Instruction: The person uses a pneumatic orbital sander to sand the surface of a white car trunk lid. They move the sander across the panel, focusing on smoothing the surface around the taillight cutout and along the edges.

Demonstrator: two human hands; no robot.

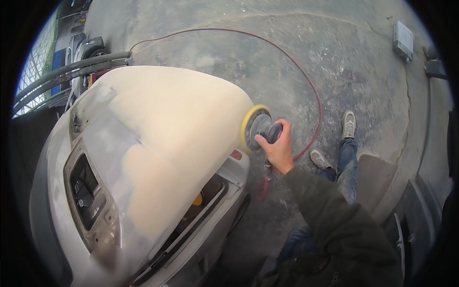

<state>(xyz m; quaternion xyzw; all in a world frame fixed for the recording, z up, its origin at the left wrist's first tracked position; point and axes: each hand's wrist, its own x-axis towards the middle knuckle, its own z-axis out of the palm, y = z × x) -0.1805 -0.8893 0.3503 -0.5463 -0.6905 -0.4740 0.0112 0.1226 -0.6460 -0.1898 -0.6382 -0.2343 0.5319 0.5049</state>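
Note:
My right hand (pixel 281 148) is closed round the grey body of a round air sander (pixel 264 129), thumb on the near side and fingers over the top. Its yellow-edged pad (pixel 246 130) is tilted up on edge and faces the right end of a car body panel (pixel 181 105). Whether the pad touches the panel, I cannot tell. Beige filler or primer covers much of that panel, with grey sanded patches on its left. From the sander's lower end runs a red air hose (pixel 319 103). My left hand is not in view.
An opening (pixel 86 189) in the car's bodywork lies at left. Below the panel is a gap with a yellow cap (pixel 198 199) inside. The hose loops over the concrete floor (pixel 363 91). A grey box (pixel 403 41) stands far right; other vehicles (pixel 91 47) are far left.

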